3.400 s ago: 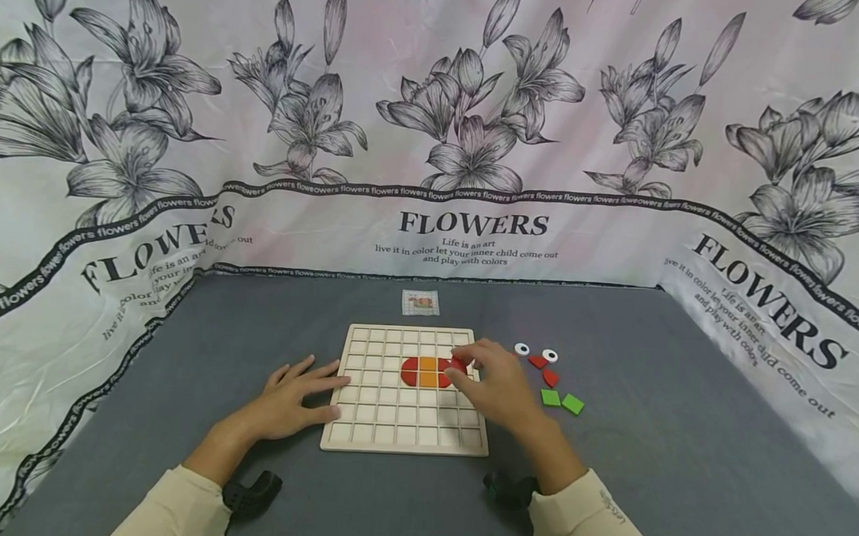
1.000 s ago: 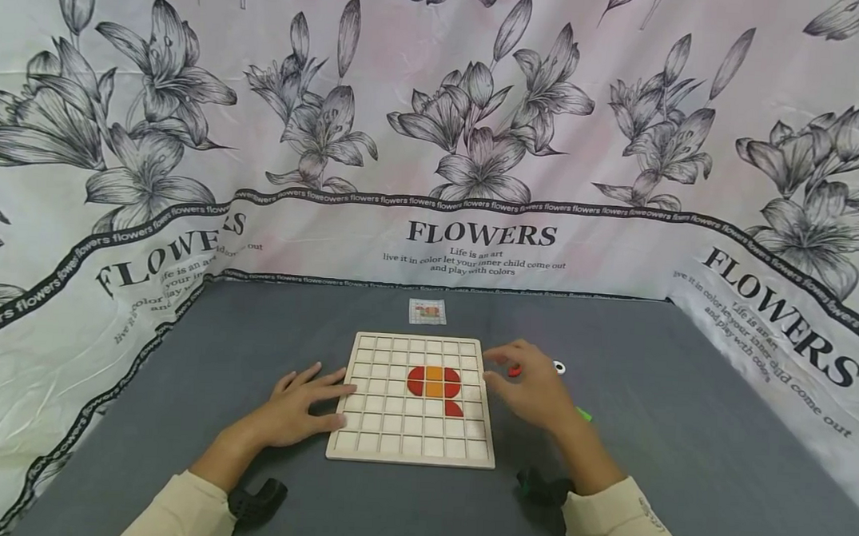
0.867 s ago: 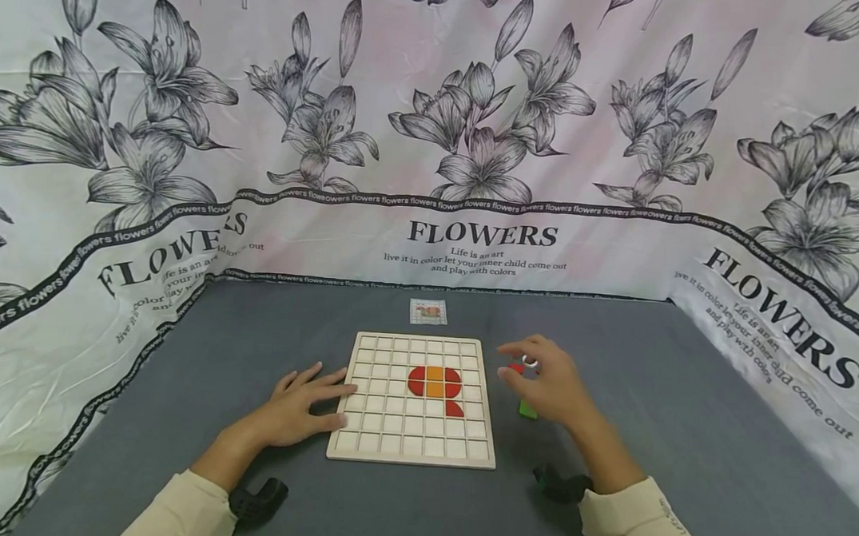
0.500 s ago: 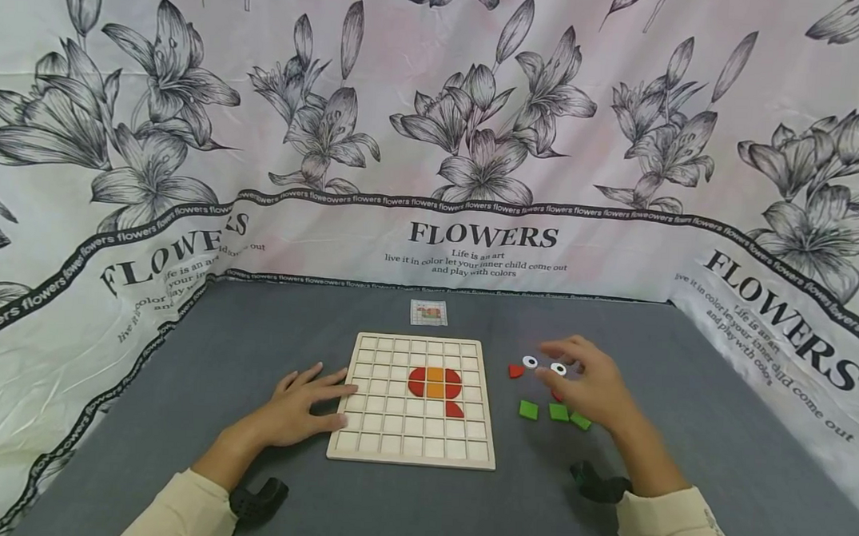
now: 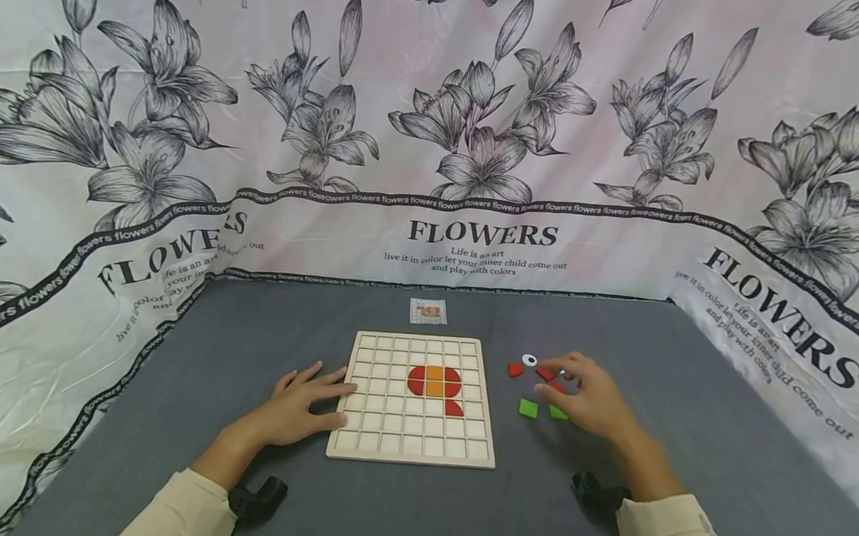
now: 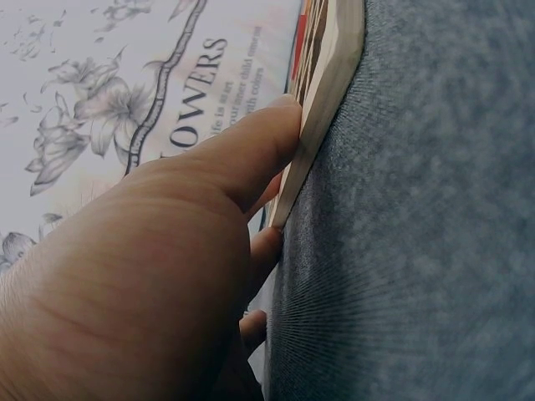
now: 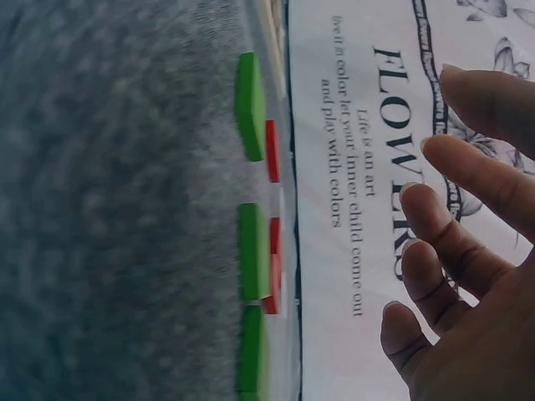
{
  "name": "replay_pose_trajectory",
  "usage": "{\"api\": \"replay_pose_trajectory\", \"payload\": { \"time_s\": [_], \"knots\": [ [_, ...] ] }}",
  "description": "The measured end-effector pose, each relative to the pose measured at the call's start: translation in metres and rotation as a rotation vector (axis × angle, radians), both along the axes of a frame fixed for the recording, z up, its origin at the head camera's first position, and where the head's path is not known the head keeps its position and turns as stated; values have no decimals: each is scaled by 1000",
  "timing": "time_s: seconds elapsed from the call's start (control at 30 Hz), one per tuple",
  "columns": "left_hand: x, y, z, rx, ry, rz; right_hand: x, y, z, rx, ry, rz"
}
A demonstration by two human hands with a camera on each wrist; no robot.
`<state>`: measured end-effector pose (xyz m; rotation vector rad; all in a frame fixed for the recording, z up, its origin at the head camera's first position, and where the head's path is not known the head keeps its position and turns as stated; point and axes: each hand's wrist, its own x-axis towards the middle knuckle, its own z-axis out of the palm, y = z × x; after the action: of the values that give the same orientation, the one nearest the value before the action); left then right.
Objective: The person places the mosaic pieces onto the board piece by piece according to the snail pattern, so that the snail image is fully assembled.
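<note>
My spread left fingers [image 5: 334, 390] touch the grid board [image 5: 391, 422] at its left — my right fingers [image 7: 481, 175] hang parted near red pieces [image 5: 515, 370] right of it.

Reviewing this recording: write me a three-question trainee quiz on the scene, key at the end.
1. True or false: the card lies beyond the board, not touching it.
2. Which hand touches the board? A) left B) right C) neither
3. How many green pieces does the right wrist view show?

Key: 1. True. 2. A: the left hand touches its left edge. 3. Three.
</note>
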<state>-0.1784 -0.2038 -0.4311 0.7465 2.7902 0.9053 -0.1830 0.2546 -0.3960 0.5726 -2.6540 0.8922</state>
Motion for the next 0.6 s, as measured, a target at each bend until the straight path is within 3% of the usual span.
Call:
{"api": "replay_pose_trajectory", "payload": {
  "time_s": [0.43,0.6],
  "knots": [
    [1,-1,2,5,8,-7,-6,1,-15,127,-88,46],
    [1,0,1,1,4,-7,-5,-1,-20,178,-80,59]
  ]
}}
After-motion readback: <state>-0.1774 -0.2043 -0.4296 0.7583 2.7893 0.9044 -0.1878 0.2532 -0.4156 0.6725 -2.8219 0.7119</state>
